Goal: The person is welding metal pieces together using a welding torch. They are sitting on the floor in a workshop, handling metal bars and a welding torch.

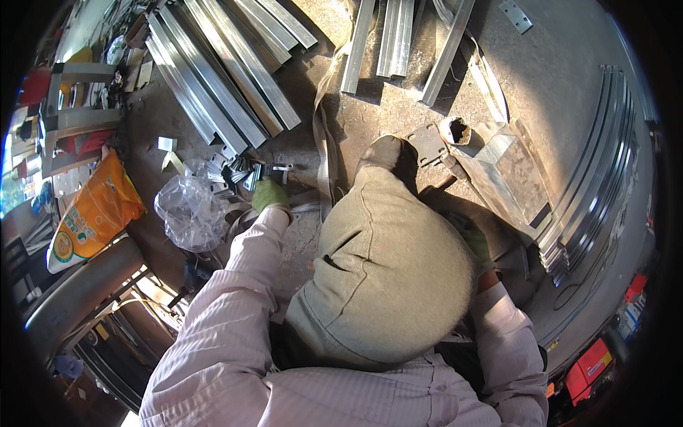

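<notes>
My left hand, in a green glove, reaches down to a heap of small flat metal pieces on the floor. Its fingers are closed at the right edge of the heap; what they grip is too small to make out. Beside that hand lies a crumpled clear plastic bag. My right hand, also green-gloved, is down in shade beyond my bent knee. The knee and shadow hide most of its fingers, so their state and anything they hold do not show.
Long metal channels lie far left, more metal bars far ahead. A drilled plate, a short pipe and angled sheet metal sit right of my shoe. Long strips are stacked at right. A strap crosses the floor.
</notes>
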The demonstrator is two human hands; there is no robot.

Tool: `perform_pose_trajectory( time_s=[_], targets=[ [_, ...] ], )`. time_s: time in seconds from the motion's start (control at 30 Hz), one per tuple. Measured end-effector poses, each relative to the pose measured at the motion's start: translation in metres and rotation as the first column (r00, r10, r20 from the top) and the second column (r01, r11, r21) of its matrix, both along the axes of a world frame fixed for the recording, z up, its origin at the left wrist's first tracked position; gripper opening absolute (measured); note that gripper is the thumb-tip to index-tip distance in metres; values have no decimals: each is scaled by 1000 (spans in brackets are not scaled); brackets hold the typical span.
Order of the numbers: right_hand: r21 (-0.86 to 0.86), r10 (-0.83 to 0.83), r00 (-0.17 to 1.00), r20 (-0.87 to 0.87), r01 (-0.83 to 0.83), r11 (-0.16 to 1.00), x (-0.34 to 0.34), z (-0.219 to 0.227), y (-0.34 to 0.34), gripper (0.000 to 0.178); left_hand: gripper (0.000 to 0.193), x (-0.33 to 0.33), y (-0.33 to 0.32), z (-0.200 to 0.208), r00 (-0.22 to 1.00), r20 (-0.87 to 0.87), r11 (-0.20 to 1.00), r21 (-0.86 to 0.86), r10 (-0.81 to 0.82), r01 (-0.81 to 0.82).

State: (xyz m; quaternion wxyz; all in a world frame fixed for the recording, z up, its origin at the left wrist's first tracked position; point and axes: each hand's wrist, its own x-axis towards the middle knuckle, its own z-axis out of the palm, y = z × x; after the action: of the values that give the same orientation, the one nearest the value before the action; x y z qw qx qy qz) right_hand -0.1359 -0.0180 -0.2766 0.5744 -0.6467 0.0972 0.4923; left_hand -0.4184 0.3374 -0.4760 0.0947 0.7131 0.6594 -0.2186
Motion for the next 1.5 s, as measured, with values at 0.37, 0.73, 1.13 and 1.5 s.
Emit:
perform_pose_trajectory(
  time_s=[0.37,0.73,1.13,1.5],
  targets=[
    [-86,66,996,53,-61,994,-7,2,-7,31,37,-31,17,-17,760,633,957,-286,146,55],
    [-48,17,1000,-12,-18,999,-10,12,-3,30,24,-18,26,32,445,680,807,-551,582,-212],
    [-87,47,997,65,-41,995,-16,24,-16,27,12,10,29,11,539,376,543,-818,754,-188],
    [-89,68,997,27,-65,994,-28,11,-65,42,10,47,27,5,-306,230,213,-973,924,-87]
  ],
)
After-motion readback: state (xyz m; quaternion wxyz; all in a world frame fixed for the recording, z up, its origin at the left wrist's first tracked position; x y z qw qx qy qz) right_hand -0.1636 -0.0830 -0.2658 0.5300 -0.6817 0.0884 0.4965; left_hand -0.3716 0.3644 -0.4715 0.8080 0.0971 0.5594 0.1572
